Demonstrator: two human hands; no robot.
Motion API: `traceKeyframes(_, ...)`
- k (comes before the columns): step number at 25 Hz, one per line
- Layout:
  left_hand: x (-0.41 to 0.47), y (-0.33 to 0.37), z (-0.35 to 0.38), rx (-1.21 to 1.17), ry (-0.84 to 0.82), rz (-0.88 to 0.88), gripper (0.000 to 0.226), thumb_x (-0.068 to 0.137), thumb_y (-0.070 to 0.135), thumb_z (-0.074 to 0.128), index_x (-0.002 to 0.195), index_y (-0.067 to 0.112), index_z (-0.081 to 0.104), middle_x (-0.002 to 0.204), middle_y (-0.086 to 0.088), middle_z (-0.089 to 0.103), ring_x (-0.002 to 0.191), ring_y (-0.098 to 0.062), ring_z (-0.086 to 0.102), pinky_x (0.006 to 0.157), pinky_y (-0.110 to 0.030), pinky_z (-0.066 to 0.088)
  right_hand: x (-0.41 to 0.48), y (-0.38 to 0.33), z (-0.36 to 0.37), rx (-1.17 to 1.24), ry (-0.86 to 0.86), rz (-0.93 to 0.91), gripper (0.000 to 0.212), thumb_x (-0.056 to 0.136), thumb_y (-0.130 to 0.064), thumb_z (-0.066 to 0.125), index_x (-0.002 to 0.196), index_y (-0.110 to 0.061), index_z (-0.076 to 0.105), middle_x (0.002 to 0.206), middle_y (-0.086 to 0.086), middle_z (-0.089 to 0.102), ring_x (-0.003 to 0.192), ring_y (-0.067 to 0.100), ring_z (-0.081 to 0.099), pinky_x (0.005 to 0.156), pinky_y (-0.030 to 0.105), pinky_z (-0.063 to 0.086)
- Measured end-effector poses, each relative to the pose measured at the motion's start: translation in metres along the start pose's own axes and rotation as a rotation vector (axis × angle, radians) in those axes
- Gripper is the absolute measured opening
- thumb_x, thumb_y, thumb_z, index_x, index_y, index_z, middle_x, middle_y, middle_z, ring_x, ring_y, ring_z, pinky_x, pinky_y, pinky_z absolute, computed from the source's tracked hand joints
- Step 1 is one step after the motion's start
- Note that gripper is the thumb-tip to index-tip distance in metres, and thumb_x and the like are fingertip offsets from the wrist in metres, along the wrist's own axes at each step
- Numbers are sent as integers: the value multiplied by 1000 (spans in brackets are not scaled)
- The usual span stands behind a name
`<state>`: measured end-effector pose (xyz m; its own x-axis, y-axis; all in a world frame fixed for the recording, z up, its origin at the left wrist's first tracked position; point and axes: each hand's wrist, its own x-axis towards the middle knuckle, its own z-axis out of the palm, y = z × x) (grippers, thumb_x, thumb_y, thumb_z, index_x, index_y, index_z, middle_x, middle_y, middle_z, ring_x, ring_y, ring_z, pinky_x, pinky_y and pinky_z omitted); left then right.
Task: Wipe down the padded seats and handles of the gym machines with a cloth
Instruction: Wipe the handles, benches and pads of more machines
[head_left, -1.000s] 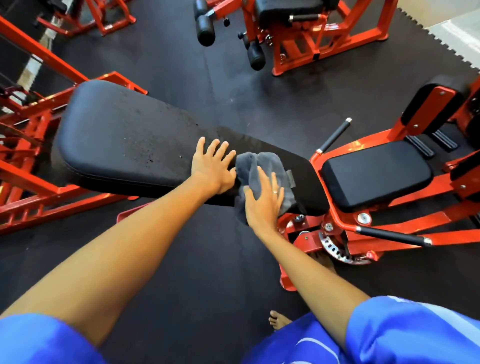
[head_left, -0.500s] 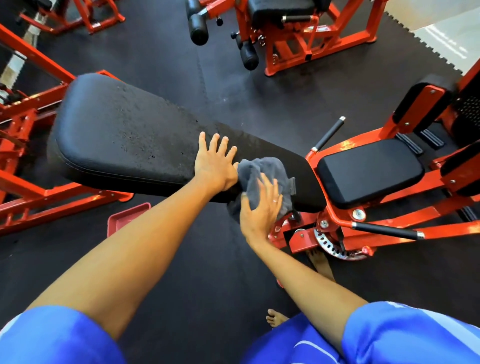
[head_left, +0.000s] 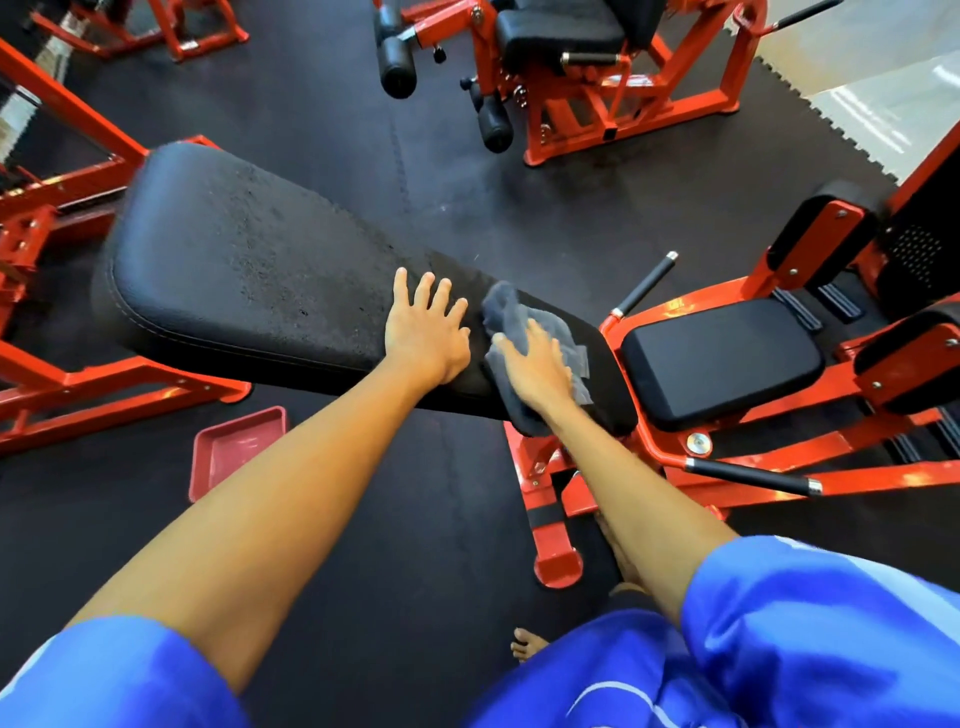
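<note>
The long black pad (head_left: 249, 280) runs from upper left, its wide end, down to its narrow end at lower right. The left hand (head_left: 427, 332) lies flat on it, fingers spread. Just right, the right hand (head_left: 537, 369) presses flat, uncurled, on the grey cloth (head_left: 511, 317) near the narrow end.

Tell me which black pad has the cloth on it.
The long backrest pad, under both hands; the grey cloth lies at its narrow end. The small square seat pad beside it is bare.
</note>
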<state>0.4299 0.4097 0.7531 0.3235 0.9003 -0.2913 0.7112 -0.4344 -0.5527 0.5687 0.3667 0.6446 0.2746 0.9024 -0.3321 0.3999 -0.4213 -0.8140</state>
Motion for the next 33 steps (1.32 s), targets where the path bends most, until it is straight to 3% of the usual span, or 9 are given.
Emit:
traceKeyframes(4,4,-1,1,-12,13,-7,59,107,45,6,163,25,6,171,-5,-2,158,-30,-7,121,-62,-11,-39,8,11,-50,44,-195,67,94,-63,41,157,-43,29,163,-2,37,153,28,28,124,55,24)
traceKeyframes(8,7,-1,0,-49,20,-31,59,108,43,9,164,24,8,171,-4,0,158,-28,-5,123,-60,-9,-21,45,8,61,24,-36,82,85,-87,42,154,-43,33,157,-6,45,147,25,39,118,56,35)
traceKeyframes(14,26,-7,-3,-73,-3,-56,59,108,45,10,164,24,7,171,-3,-1,158,-26,-6,123,-60,-10,83,-17,-13,9,-120,58,79,95,-65,45,162,-29,23,170,1,23,157,32,18,122,63,19)
traceKeyframes(17,40,-13,-4,-82,4,-91,59,109,45,11,164,23,8,171,-3,-1,158,-25,-5,124,-57,-9,79,-13,-5,-50,-165,-42,78,96,-64,43,163,-35,18,170,-1,21,157,31,14,124,63,14)
traceKeyframes(20,50,-16,-4,-99,12,-103,61,108,47,12,164,22,6,171,-4,-3,158,-24,-6,125,-54,-9,28,12,-5,-132,-99,-265,77,99,-61,47,164,-38,13,168,-3,24,157,25,17,125,45,4)
traceKeyframes(23,58,-18,-3,-135,41,-139,64,106,51,15,163,22,9,171,-6,-1,158,-28,-7,126,-53,-7,31,16,-6,-77,-231,-200,79,100,-64,47,164,-38,9,173,-2,9,159,26,4,127,57,4)
traceKeyframes(26,63,-18,-3,-129,67,-172,66,105,52,15,163,22,11,171,-7,3,158,-31,-4,126,-54,-4,84,-2,0,-146,-166,-265,78,98,-69,37,164,-42,5,171,-4,16,159,27,6,126,59,10)
traceKeyframes(30,63,-14,-1,-109,83,-190,66,105,52,13,163,22,8,171,-8,3,158,-32,-3,126,-54,-3,139,-36,-9,-208,-172,-275,52,95,-69,32,134,-39,47,126,-1,62,125,32,55,108,60,42)
traceKeyframes(33,62,-13,-1,-113,113,-203,66,105,49,15,164,20,10,171,-9,5,158,-32,-1,126,-53,-1,143,-72,-15,-205,-213,-399,35,99,-60,35,93,-33,55,87,-6,65,86,23,62,86,48,51)
